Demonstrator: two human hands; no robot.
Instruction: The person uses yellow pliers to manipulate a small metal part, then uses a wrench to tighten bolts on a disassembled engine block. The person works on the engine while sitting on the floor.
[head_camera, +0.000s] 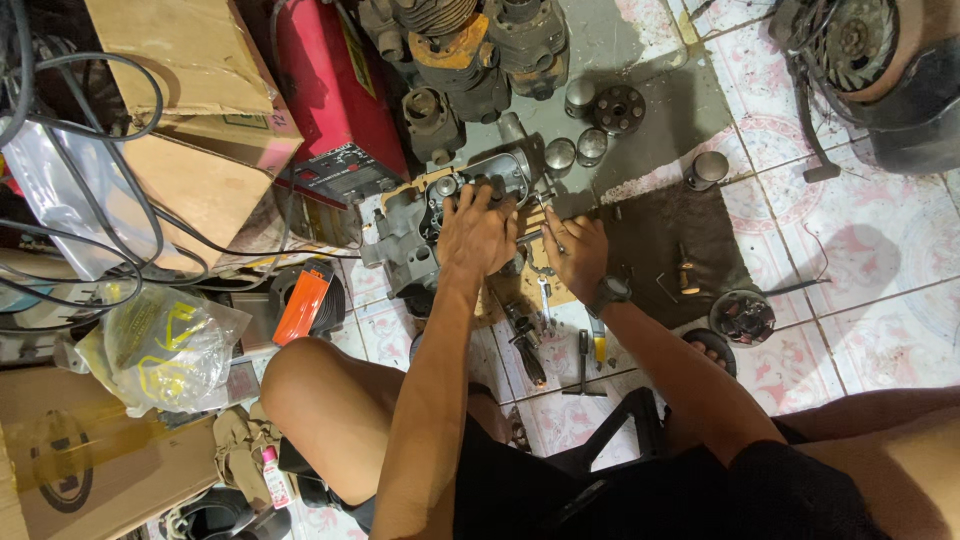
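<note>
Left hand spread flat, palm down on grey engine casing, ctr frame, on tiled floor. Right hand just at 3 o'clock of left, fingers curled round thin metal tool; wristwatch on wrist. Wrenches at 6 o'clock of hands. Round metal parts at 12–1 o'clock. Red machine at 11, cardboard boxes at 10.

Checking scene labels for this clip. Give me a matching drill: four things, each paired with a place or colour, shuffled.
Things:
1. left hand
2. right hand
3. red machine
4. orange package

Place or colour:
A. wears a dark wristwatch
B. pressed on the grey engine case
C. lying left of the engine case
D. standing behind the engine case, beside cardboard boxes

Pairs: 1-B, 2-A, 3-D, 4-C
</note>
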